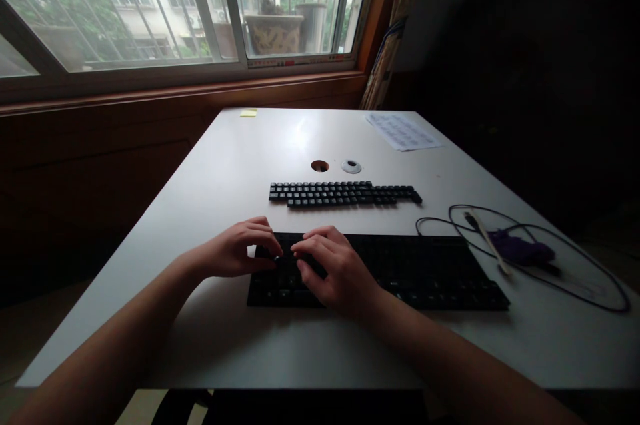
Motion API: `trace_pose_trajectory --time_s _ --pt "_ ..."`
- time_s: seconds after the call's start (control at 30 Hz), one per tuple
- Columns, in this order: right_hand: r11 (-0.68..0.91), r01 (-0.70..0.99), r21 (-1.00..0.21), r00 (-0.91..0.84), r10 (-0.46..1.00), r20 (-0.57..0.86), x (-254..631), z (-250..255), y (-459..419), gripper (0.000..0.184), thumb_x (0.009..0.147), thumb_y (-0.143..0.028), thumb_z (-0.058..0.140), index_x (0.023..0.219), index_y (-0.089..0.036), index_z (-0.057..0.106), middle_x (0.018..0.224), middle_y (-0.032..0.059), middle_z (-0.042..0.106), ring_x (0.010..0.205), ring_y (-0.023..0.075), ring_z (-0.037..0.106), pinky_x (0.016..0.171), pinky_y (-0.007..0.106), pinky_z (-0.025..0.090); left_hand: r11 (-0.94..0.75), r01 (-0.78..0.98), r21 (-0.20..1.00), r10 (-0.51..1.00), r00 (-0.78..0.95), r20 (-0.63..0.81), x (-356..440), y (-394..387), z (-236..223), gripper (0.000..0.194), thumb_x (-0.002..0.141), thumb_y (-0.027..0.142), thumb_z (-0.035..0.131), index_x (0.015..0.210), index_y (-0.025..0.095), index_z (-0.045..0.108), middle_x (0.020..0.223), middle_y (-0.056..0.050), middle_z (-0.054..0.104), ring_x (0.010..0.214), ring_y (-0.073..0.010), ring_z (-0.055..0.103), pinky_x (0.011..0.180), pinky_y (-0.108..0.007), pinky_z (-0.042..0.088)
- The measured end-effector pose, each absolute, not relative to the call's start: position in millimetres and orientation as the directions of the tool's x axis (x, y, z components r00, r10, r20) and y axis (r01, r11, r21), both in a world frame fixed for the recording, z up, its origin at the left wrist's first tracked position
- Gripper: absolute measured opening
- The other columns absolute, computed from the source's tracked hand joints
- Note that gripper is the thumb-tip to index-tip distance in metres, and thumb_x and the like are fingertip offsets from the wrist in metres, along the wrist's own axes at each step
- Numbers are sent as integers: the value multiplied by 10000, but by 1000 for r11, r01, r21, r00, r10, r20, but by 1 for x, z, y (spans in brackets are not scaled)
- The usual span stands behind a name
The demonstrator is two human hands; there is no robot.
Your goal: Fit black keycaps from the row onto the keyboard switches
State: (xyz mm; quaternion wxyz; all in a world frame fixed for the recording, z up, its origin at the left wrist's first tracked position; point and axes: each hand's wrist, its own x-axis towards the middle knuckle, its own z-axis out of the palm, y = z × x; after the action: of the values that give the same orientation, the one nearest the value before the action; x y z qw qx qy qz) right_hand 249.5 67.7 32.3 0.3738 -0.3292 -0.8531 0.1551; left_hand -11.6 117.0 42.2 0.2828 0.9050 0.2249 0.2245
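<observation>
A black keyboard (425, 271) lies across the near part of the white table, its left end under my hands. My left hand (235, 248) is at the upper left of it, thumb and forefinger pinched on a small dark keycap (279, 258). Just to the right, my right hand (337, 268) hovers over the keys with bent fingers, the thumb a little apart from the forefinger. I see nothing plainly held in it. Beyond the keyboard, loose black keycaps (345, 195) are laid out in rows like a keyboard layout.
At right, a black cable (617, 291) loops around a purple cloth (523, 248) and a thin pale stick (487, 241). Printed sheets (404, 131) and a yellow sticky note (249, 113) lie at the far edge. A round hole (320, 166) and a ring-shaped cover (351, 166) are mid-table.
</observation>
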Motion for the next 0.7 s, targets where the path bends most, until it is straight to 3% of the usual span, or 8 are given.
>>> trace_pose_trajectory --time_s 0.23,0.47,0.7 --pt "779 526 -343 -715 623 318 254 28 60 467 795 -462 784 1134 -194 607 1220 120 559 1197 314 472 1092 524 412 -689 284 667 568 783 253 -16 121 42 110 923 251 723 991 165 727 856 -69 682 838 -179 580 738 -285 491" --pt "798 556 -230 -726 602 332 254 24 62 364 836 -464 764 1035 -199 612 1144 103 559 1129 295 462 1049 499 424 -655 279 702 585 775 237 -16 123 37 106 918 262 739 962 167 727 861 -61 672 853 -175 577 752 -276 480" --pt "804 552 -218 -734 594 329 254 25 64 336 879 -476 731 1026 -195 620 1135 105 582 1112 291 475 1031 498 437 -704 293 647 566 782 261 -15 123 34 84 923 248 733 961 174 727 852 -59 671 857 -179 576 761 -287 480"
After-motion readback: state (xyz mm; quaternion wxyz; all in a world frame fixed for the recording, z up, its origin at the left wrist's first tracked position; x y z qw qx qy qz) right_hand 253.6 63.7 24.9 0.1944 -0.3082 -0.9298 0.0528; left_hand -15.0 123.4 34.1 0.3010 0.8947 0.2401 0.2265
